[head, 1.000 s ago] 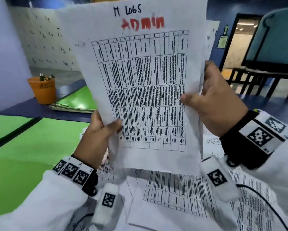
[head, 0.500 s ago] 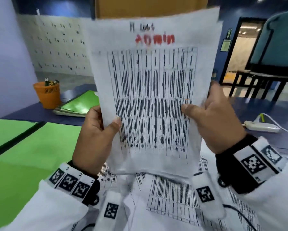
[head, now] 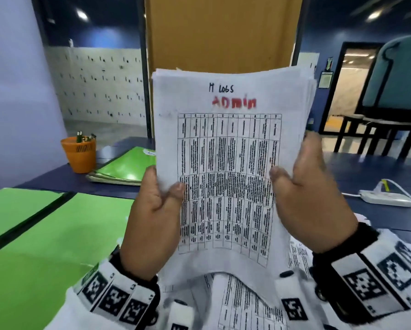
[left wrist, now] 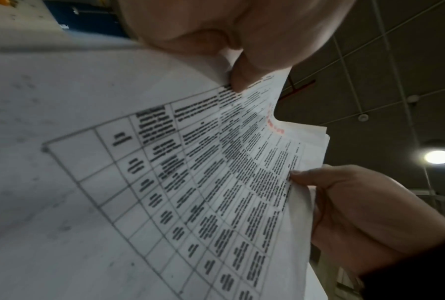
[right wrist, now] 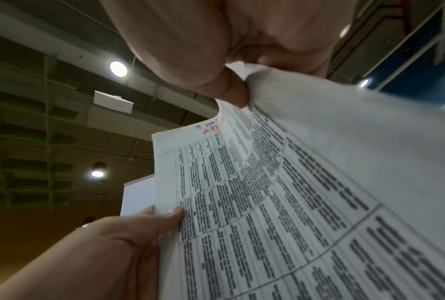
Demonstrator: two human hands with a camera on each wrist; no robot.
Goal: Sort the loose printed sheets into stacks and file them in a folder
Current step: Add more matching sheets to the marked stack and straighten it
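I hold a stack of printed sheets [head: 228, 167] upright in front of me, its top page a table headed "M LOGS" in black and "ADMIN" in red. My left hand [head: 156, 210] grips the stack's left edge, thumb on the front. My right hand [head: 304, 194] grips the right edge the same way. The stack [left wrist: 216, 182] bows between both thumbs in the left wrist view, and the stack [right wrist: 280, 203] fills the right wrist view too. More loose printed sheets [head: 242, 303] lie on the table below. An open green folder [head: 57, 239] lies flat at the left.
An orange pen cup [head: 79, 153] stands at the back left beside a pile of closed green folders [head: 126, 169]. A white power strip [head: 385, 201] with its cable lies at the right. Dark chairs [head: 375, 134] stand beyond the blue table [head: 378, 172].
The stack has dropped lower in the view and squared up, its sheets' top edges now showing together. Both hands keep their grip on its sides.
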